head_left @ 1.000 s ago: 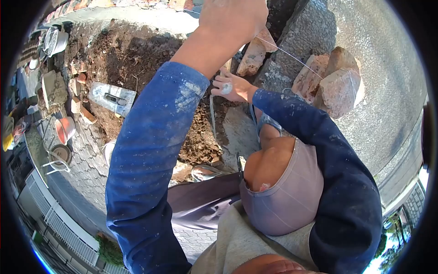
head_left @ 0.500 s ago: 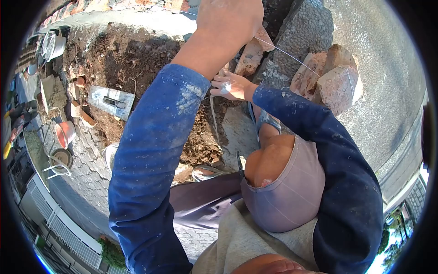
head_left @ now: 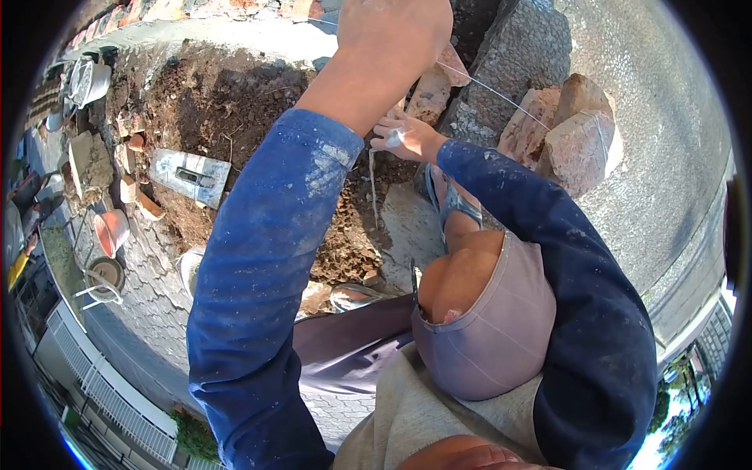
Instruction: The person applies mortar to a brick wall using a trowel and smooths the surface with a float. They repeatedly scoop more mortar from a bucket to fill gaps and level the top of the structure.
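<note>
The bare left hand (head_left: 395,35), at the top edge at 12 o'clock, is bent over with its back to the camera; its fingertips are hidden, so I cannot tell whether it grips anything. The thin white string (head_left: 497,92) emerges from behind this hand at its 4 o'clock and runs straight to the rough pink-orange stone block (head_left: 578,155), which has strands across its face; another stretch shows at the hand's 9 o'clock. The bare right hand (head_left: 407,136), its back smeared white, is just below at the left hand's 6 o'clock, fingers loosely bent and partly behind the left wrist; I cannot tell what they grasp. A narrow pale strip (head_left: 374,188) hangs below its fingers. The broken orange brick piece (head_left: 429,94) lies near its 1 o'clock, and the flat grey mortar-smeared float (head_left: 189,177) lies on brown soil (head_left: 211,98), well apart at its 9 o'clock.
</note>
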`<state>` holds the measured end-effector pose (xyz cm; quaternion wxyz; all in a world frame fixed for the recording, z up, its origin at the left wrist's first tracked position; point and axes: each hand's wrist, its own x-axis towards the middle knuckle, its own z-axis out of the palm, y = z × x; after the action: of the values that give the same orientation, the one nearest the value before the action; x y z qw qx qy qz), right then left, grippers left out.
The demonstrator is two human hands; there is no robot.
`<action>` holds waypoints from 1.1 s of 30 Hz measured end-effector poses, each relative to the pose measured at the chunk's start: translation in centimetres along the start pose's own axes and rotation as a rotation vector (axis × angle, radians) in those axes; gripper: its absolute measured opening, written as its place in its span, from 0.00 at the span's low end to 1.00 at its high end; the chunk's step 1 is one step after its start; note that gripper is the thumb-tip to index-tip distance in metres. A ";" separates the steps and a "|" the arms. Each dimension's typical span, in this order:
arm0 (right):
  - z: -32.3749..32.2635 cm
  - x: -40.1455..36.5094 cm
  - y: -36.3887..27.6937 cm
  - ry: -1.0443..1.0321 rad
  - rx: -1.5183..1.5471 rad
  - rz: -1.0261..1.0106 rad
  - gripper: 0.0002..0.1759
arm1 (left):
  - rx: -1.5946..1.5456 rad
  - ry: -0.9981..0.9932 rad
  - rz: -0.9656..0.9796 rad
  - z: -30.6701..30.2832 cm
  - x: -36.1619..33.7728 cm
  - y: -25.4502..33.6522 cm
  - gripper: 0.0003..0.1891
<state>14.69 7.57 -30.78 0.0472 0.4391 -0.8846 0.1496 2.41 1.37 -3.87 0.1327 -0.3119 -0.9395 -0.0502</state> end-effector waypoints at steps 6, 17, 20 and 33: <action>-0.2 -0.2 0.0 -0.001 0.037 -0.037 0.03 | -0.012 -0.023 0.002 -0.4 0.0 0.1 0.08; -3.3 0.5 -0.3 -0.074 0.026 -0.002 0.10 | -0.045 -0.089 -0.035 -0.6 0.2 0.0 0.10; -5.5 0.7 -1.0 -0.273 0.025 -0.002 0.15 | -0.082 -0.072 -0.038 -0.4 0.2 0.0 0.10; -2.3 -0.4 -1.5 -0.045 0.001 0.105 0.16 | -0.094 -0.067 -0.002 -0.5 0.1 -0.2 0.08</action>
<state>16.06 7.75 -28.33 0.0192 0.3954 -0.9071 0.1427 2.31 1.22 -3.39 0.0862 -0.3183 -0.9403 -0.0841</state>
